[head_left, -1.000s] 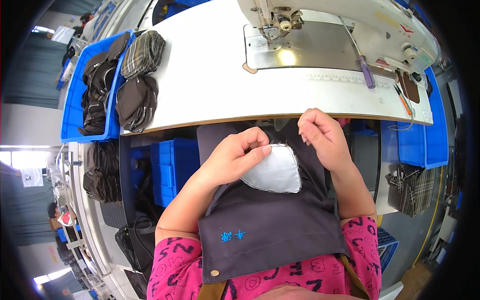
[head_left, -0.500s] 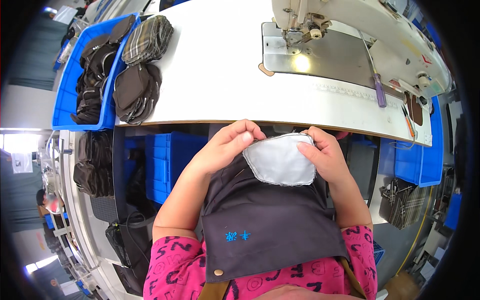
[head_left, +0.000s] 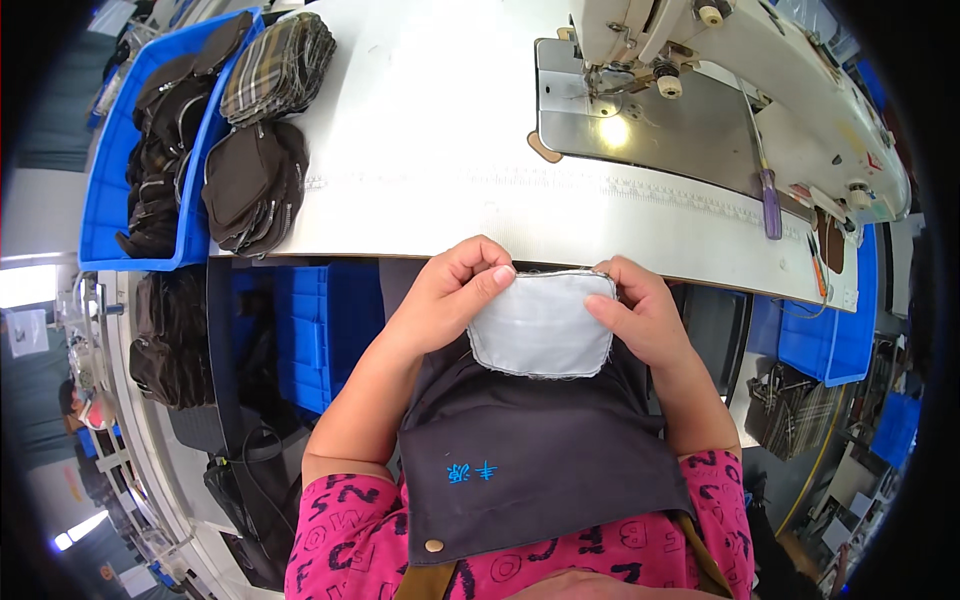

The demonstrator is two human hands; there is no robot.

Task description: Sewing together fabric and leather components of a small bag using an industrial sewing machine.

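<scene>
A pale grey-white fabric piece (head_left: 540, 325) with rounded corners, a stitched border and frayed edges is stretched out over my lap, just in front of the table edge. Its upper left corner is pinched between thumb and fingers of my left hand (head_left: 445, 300). My right hand (head_left: 640, 308) grips the upper right corner, thumb lying on the pale face. Along the top edge between both hands runs a darker strip. The side turned away from me is hidden. Beneath the piece is my dark apron (head_left: 540, 480).
A sewing machine (head_left: 690, 45) stands at the table's far right, with a purple-handled screwdriver (head_left: 771, 205) beside it. On the left are stacked dark brown pieces (head_left: 240, 185), plaid pieces (head_left: 280, 70) and a blue bin (head_left: 100, 200) of dark pouches. Another blue bin (head_left: 303, 340) sits below the table.
The fabric piece has turned to lie more squarely, its top edge now pulled level between my hands. It has shifted slightly left. The surroundings have shifted a little with the head's movement.
</scene>
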